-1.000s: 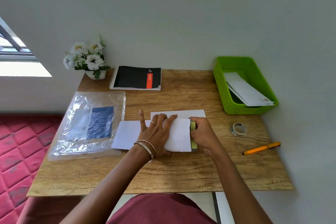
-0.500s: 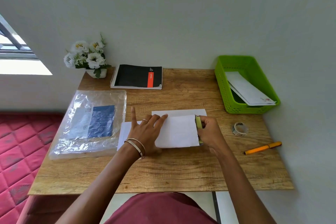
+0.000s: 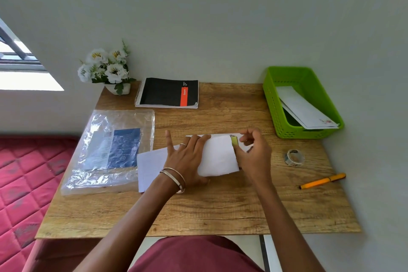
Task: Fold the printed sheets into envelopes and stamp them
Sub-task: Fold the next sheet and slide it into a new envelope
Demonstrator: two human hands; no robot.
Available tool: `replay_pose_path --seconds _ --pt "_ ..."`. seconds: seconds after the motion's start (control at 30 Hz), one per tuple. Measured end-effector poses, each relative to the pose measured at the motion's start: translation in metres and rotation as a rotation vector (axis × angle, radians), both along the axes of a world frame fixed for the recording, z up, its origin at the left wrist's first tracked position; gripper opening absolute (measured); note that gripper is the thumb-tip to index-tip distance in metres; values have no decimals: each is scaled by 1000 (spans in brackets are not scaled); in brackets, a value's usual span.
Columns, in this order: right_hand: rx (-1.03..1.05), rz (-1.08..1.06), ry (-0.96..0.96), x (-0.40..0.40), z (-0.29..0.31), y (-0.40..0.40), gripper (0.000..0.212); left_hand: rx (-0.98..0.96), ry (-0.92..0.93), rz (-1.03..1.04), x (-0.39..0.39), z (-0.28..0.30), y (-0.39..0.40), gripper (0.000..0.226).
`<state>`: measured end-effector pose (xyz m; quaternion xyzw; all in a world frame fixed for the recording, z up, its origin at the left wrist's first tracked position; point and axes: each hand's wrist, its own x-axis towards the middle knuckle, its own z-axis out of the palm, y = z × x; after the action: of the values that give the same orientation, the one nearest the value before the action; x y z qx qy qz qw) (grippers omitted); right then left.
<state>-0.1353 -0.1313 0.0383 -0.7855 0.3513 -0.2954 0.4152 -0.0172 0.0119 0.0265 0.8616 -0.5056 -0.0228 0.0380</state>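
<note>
A white printed sheet [image 3: 217, 157] lies partly folded in the middle of the wooden desk [image 3: 220, 210], its right part turned over to the left. My left hand [image 3: 187, 159] presses flat on the sheet with fingers spread. My right hand [image 3: 254, 157] sits at the fold's right edge and holds a small yellow-green block [image 3: 234, 141] upright against the crease. Another white sheet or envelope [image 3: 220, 136] peeks out behind the folded one. A flap of the sheet [image 3: 150, 161] sticks out to the left of my left wrist.
A green basket [image 3: 273, 104] at the back right holds white envelopes [image 3: 304, 110]. A tape roll [image 3: 294, 157] and an orange pen [image 3: 322, 181] lie to the right. A clear plastic pack of paper [image 3: 110, 150] lies at left; a black notebook [image 3: 169, 93] and flower pot [image 3: 108, 68] stand at the back.
My right hand has slid the yellow-green block away from me along the fold's right edge, toward its far end. My left hand has stayed pressed on the sheet.
</note>
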Motion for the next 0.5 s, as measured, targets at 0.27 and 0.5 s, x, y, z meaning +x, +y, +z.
replay_pose_path --seconds 0.27,0.5 --pt "307 146 12 -6 21 7 11 -70 -33 17 4 -3 -1 107" --pt "939 332 112 -1 43 -4 28 -182 -35 -104 -4 -8 -5 111"
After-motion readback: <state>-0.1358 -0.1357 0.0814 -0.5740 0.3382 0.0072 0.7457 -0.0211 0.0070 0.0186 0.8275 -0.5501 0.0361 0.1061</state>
